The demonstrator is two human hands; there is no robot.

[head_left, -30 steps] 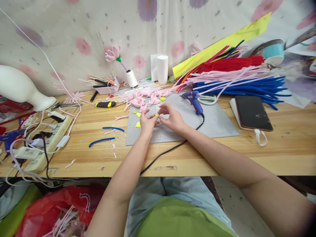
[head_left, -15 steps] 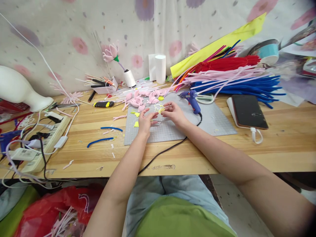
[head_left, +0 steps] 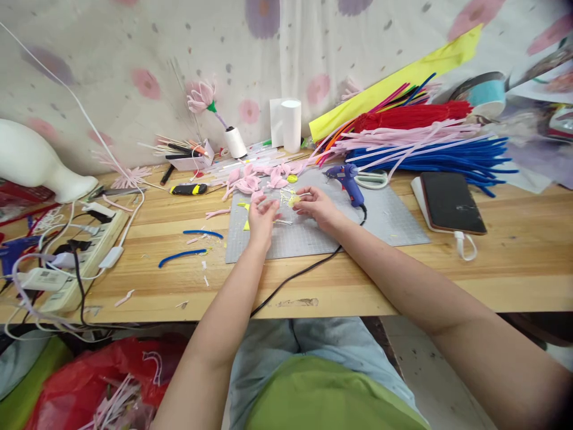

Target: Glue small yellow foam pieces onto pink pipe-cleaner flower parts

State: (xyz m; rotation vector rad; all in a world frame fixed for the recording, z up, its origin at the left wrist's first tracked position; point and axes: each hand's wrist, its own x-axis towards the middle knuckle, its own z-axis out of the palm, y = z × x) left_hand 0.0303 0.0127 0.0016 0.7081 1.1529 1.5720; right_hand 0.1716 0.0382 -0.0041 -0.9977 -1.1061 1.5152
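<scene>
My left hand [head_left: 262,220] is over the left part of the grey cutting mat [head_left: 308,239], fingers curled. Thin white sticks [head_left: 283,222] poke out from under its fingers. Opposite it, my right hand [head_left: 316,206] pinches a small yellow piece [head_left: 294,201] between thumb and fingers. Between the hands, slightly farther back, lies a loose heap of short white-and-yellow bits [head_left: 285,193]. Pink fuzzy petals [head_left: 248,179] lie just behind, with a yellow scrap [head_left: 246,226] partly hidden by my left hand. To the right on the mat is a blue glue gun [head_left: 348,182].
Pipe cleaner bundles in blue [head_left: 430,158] and red [head_left: 416,115] fill the back right, near scissors [head_left: 371,179]. A phone [head_left: 453,202] sits on the right. A utility knife [head_left: 188,189], blue stems [head_left: 182,257] and a crowded power strip [head_left: 96,257] are left. The glue gun's black cord [head_left: 299,273] crosses the front.
My left hand has drawn slightly left and its fingers have curled in, widening the gap between the hands. My right hand has barely moved and keeps its pinch.
</scene>
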